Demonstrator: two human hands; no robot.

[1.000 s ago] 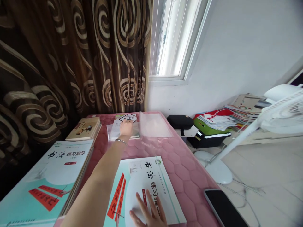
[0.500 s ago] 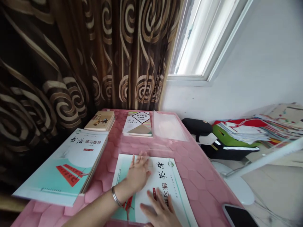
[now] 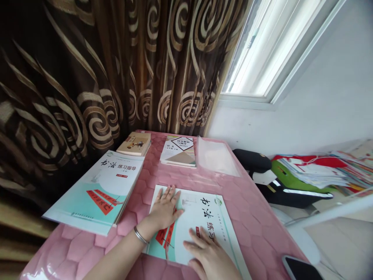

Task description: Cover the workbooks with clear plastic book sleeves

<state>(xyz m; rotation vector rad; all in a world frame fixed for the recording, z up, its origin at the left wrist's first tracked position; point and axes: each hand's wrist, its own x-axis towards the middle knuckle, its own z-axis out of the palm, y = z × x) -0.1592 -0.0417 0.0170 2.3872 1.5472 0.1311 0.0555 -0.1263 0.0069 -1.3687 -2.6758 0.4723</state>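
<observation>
A calligraphy workbook [image 3: 189, 210] with a white and teal cover lies turned sideways on the pink padded tabletop [image 3: 140, 217]. My left hand [image 3: 164, 208], with a silver bangle at the wrist, rests flat near the book's far left corner, fingers stretched out. Lower on the cover, my right hand [image 3: 212, 252] lies with its fingers spread, hiding part of the title. Neither hand grips anything. A clear plastic cover seems to lie around the book, though its edges are hard to make out.
To the left is a stack of similar workbooks [image 3: 99, 190], with smaller tan books [image 3: 134, 143] behind. At the back lie a language book [image 3: 179, 151] and clear plastic covers [image 3: 217, 157]. A phone [image 3: 301, 268] sits at the right edge, beside a white lamp [image 3: 305, 241].
The view has shifted, so the table appears farther right. My left hand has slid toward the book's left edge and flattened there. My right hand stays spread on the cover.
</observation>
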